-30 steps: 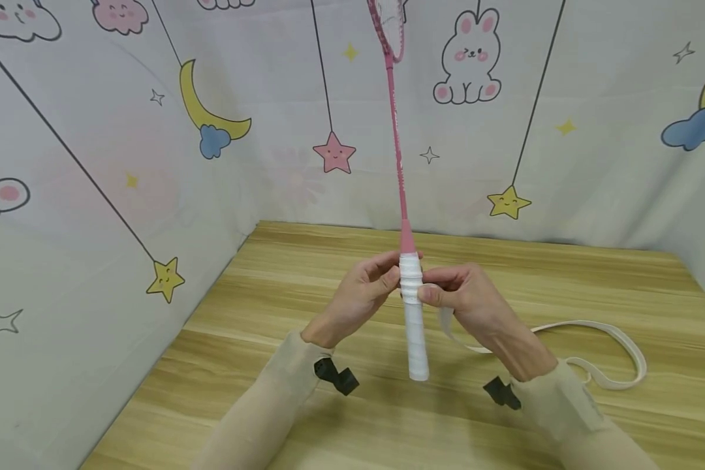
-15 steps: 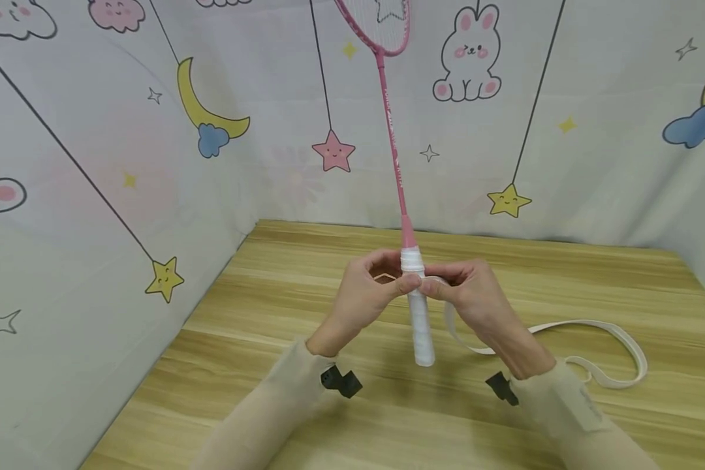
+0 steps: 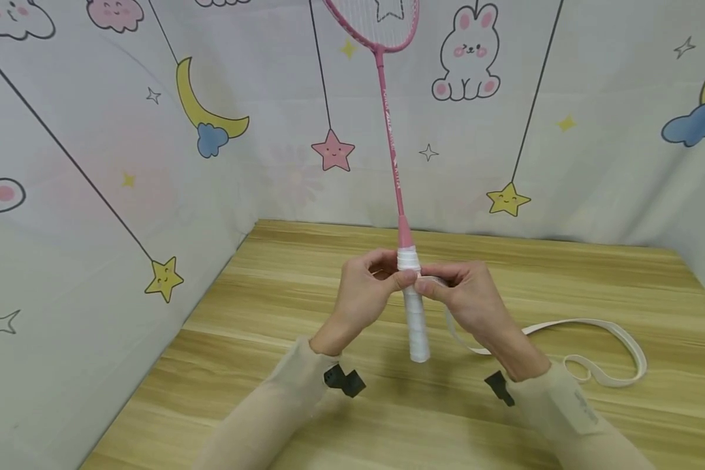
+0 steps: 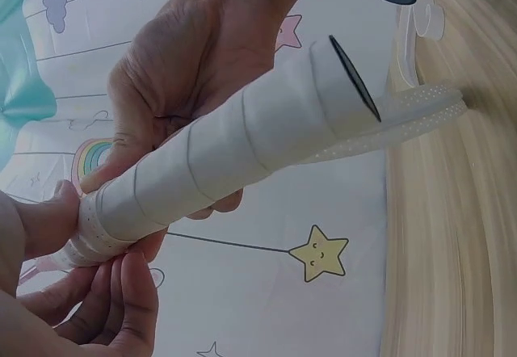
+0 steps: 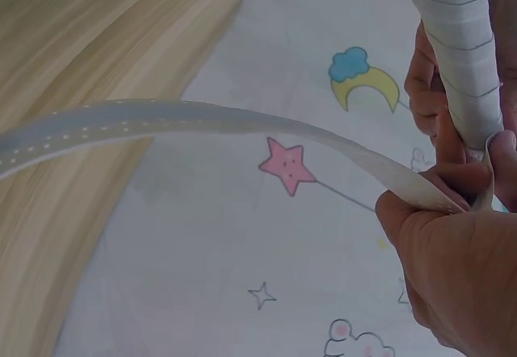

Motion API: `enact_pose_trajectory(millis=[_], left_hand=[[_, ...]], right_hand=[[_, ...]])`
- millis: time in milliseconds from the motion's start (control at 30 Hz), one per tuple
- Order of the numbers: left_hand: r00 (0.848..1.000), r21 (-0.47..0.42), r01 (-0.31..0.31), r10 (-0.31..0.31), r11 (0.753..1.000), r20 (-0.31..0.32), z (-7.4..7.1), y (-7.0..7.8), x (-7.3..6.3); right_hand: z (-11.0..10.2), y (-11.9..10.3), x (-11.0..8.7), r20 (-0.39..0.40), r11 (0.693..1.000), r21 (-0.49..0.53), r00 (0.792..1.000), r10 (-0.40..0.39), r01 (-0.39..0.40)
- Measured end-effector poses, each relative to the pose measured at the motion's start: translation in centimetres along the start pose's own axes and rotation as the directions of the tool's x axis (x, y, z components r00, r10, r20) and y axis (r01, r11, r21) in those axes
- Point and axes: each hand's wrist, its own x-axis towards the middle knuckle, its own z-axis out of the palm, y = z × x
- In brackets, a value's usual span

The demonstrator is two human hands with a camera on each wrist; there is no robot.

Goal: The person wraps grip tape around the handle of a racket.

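Note:
A pink badminton racket (image 3: 391, 130) stands upright, leaning slightly left, its head cut off by the top of the head view. White wrap covers its handle (image 3: 416, 326); the upper part looks thicker, with overlapping turns. My left hand (image 3: 361, 290) holds the handle near its top, thumb across the front. Beside it, my right hand (image 3: 476, 297) pinches a white perforated grip tape (image 5: 202, 119) against the handle. In the left wrist view, the handle's butt end (image 4: 355, 78) points up and right. Fingers behind the handle are partly hidden in the head view.
The tape's loose length (image 3: 623, 339) runs right from the right hand and curls on the wooden table (image 3: 305, 261). A white curtain (image 3: 258, 183) with cartoon prints hangs behind and to the sides. Small black devices (image 3: 344, 380) are strapped to the wrists.
The racket has turned, so its head faces me more broadly, and the handle has risen slightly. My left thumb has moved across the front of the handle, closer to the right thumb.

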Motion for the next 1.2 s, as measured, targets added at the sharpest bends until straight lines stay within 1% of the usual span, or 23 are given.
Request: enact_pose_trajectory(millis=[67,233,433,567,667,800,867,1067,1200], left_hand=[[1.000,-0.003,0.006,-0.006,1.000,-0.004,0.0,0.1,0.1],[1.000,-0.011,-0.009,0.009,1.000,0.004,0.0,-0.1,0.3],[1.000,-0.054,-0.001,0.002,0.999,0.026,-0.2,-0.4,0.4],[0.999,-0.070,0.008,-0.006,0.998,0.033,-0.3,-0.5,0.5],[0.999,-0.078,0.011,-0.008,0.997,0.038,-0.4,-0.6,0.5],[0.999,-0.083,0.009,-0.005,0.997,0.048,-0.5,-0.6,0.6],[0.998,-0.089,0.008,-0.003,0.996,0.056,-0.6,-0.7,0.6],[0.997,-0.107,0.010,-0.001,0.994,0.083,-0.7,-0.8,0.7],[0.995,-0.117,0.023,-0.011,0.993,0.099,-0.8,-0.8,0.7]], right_hand=[[0.0,0.0,0.0,0.002,1.000,-0.018,1.000,0.001,-0.001],[-0.2,0.0,0.0,0.013,0.998,-0.060,1.000,-0.008,0.009],[-0.1,-0.2,-0.1,0.000,0.998,-0.065,1.000,0.003,-0.003],[0.0,-0.6,-0.2,-0.018,0.997,-0.076,0.999,0.027,-0.028],[0.0,-0.8,-0.3,-0.039,0.994,-0.087,0.998,0.059,-0.062],[0.0,-1.0,-0.2,-0.061,0.993,-0.069,0.993,0.096,-0.100],[-0.1,-1.1,-0.2,-0.064,0.993,-0.054,0.993,0.104,-0.107],[-0.2,-1.1,-0.2,-0.041,0.995,-0.034,0.995,0.090,-0.092],[-0.4,-1.3,-0.2,-0.024,0.996,-0.029,0.996,0.082,-0.082]])
